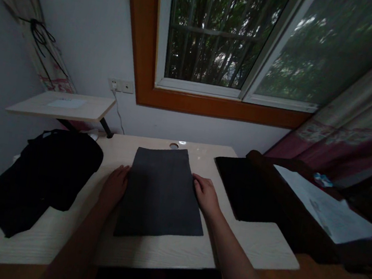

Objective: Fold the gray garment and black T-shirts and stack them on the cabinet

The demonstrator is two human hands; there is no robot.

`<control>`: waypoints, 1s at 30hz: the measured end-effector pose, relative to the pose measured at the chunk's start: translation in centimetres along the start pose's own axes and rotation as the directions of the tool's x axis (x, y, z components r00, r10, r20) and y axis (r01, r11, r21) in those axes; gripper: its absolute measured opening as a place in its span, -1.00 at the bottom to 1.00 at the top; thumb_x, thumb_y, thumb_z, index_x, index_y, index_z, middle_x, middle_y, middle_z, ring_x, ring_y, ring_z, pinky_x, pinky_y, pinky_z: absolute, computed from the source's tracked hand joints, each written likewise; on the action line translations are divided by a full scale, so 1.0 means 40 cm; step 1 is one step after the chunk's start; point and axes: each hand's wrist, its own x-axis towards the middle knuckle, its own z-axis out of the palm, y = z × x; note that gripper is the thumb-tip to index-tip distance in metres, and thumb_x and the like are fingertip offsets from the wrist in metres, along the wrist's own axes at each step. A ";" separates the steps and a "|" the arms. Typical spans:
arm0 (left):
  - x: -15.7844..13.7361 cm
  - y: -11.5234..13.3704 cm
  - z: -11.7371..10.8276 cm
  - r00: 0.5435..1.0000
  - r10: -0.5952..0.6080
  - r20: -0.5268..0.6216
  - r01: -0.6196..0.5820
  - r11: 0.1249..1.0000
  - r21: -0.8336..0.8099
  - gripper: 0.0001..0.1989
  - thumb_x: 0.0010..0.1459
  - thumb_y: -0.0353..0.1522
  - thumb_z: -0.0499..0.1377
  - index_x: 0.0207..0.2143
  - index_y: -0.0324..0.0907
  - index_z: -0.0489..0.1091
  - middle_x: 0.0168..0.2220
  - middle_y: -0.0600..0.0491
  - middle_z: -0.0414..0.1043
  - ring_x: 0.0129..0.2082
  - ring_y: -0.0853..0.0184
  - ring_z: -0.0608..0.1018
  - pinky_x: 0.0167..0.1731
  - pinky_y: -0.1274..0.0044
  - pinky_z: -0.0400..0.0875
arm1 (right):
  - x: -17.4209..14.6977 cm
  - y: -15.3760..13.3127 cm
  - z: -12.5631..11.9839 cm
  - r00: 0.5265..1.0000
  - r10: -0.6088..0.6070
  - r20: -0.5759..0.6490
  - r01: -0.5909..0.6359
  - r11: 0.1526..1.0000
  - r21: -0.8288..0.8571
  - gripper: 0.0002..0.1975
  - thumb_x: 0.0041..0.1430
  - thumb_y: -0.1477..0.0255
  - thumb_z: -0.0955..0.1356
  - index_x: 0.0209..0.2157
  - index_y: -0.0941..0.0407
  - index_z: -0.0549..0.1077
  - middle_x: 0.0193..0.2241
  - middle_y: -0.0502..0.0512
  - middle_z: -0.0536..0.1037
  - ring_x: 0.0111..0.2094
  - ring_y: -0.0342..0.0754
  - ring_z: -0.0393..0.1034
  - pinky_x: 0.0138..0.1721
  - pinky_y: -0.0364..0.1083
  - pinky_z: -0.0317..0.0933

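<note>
A flat dark grey rectangular sheet (162, 196) lies on the pale desk in front of me, slightly wider at its near edge. My left hand (114, 186) rests at its left edge, fingers bent together against the side. On the opposite edge, my right hand (205, 196) has its thumb and fingers closed at the upper right side. Exactly how far the fingertips reach under the sheet is hidden. To the left, a rumpled black cloth (53, 171) hangs over the desk surface. A neat black rectangular item (248, 190) lies to the right, its material too dark to make out.
The pale wood desk (155, 257) has a round cable hole near the back. A small raised shelf (66, 106) with a paper stands at the back left, near a wall socket (120, 85). Dark brown furniture on the right carries a white sheet (328, 208). A window is ahead.
</note>
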 end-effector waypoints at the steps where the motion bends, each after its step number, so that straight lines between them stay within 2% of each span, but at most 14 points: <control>1: 0.000 0.005 -0.006 1.000 -0.018 -0.006 0.018 1.000 -0.021 -0.53 0.33 -0.37 -0.09 0.20 -0.27 0.35 0.23 -0.17 0.38 0.28 0.13 0.37 0.32 0.23 0.20 | 0.000 0.001 0.001 1.000 0.000 -0.004 0.000 1.000 0.000 -0.61 0.37 0.34 0.20 0.10 0.06 0.52 -0.04 0.12 0.62 0.01 0.08 0.41 0.11 0.09 0.26; 7: -0.005 0.024 -0.034 0.998 -0.065 -0.013 0.061 0.980 -0.189 -0.50 0.38 -0.27 -0.09 0.30 -0.18 0.23 0.15 -0.11 0.46 0.17 0.18 0.48 0.22 0.23 0.32 | -0.002 0.006 0.002 1.000 -0.015 0.016 0.015 1.000 -0.021 -0.57 0.30 0.48 0.19 0.10 0.08 0.51 -0.02 0.11 0.61 0.00 0.07 0.40 0.12 0.07 0.24; 13: -0.015 0.028 -0.046 0.996 -0.086 0.007 0.084 0.952 -0.294 -0.51 0.36 -0.18 -0.03 0.27 -0.12 0.28 0.11 -0.06 0.49 0.09 0.20 0.53 0.17 0.28 0.36 | -0.004 0.012 0.005 1.000 -0.013 0.019 0.013 1.000 -0.017 -0.54 0.25 0.52 0.19 0.10 0.09 0.50 -0.03 0.10 0.60 -0.01 0.06 0.39 0.10 0.05 0.25; 19: -0.015 0.044 -0.067 0.986 -0.157 0.051 0.166 0.936 -0.311 -0.50 0.33 -0.16 0.00 0.24 -0.11 0.32 -0.04 -0.05 0.58 -0.06 0.19 0.60 0.04 0.29 0.44 | -0.002 0.006 0.005 1.000 -0.005 0.026 0.005 1.000 -0.012 -0.53 0.23 0.52 0.19 0.10 0.07 0.50 -0.03 0.10 0.60 -0.01 0.07 0.40 0.11 0.07 0.24; 25: -0.019 0.053 -0.084 0.984 -0.163 0.075 0.179 0.916 -0.359 -0.53 0.32 -0.14 0.01 0.21 -0.04 0.36 -0.13 0.03 0.61 -0.14 0.22 0.62 -0.04 0.36 0.46 | -0.004 0.008 0.004 1.000 -0.008 0.024 0.008 1.000 -0.018 -0.52 0.24 0.52 0.18 0.12 0.07 0.49 -0.02 0.09 0.60 -0.01 0.06 0.40 0.10 0.05 0.25; 30: -0.020 0.050 -0.093 0.973 -0.217 0.075 0.230 0.905 -0.358 -0.54 0.29 -0.13 0.03 0.16 -0.05 0.41 -0.22 0.08 0.63 -0.22 0.23 0.63 -0.12 0.39 0.49 | -0.002 0.016 0.009 1.000 -0.014 0.025 0.014 1.000 -0.017 -0.51 0.23 0.53 0.19 0.12 0.07 0.48 -0.01 0.09 0.59 -0.01 0.05 0.39 0.11 0.06 0.25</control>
